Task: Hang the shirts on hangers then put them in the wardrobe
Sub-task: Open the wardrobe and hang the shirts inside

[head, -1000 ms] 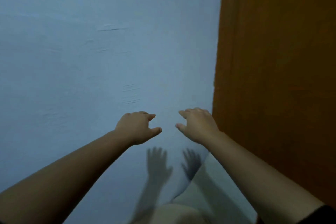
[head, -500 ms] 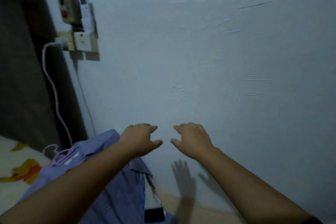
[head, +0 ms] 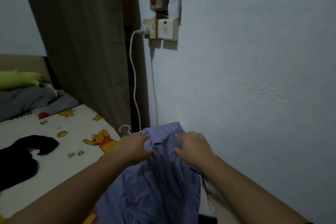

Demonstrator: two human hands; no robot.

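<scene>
Blue shirt [head: 156,183] on a lilac hanger [head: 125,129] at the bed [head: 60,160] edge: left hand [head: 134,148] pinches its collar, right hand [head: 193,148] rests spread on it.

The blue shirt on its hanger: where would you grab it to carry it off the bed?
Probably by the hanger's hook, coming from above and the left. It pokes out bare past the collar of the shirt, so fingers can curl round it and the cloth hangs free. The left hand is already at the collar beside it.

One striped shirt [head: 154,187], one hanger [head: 125,129], two hands.
</scene>
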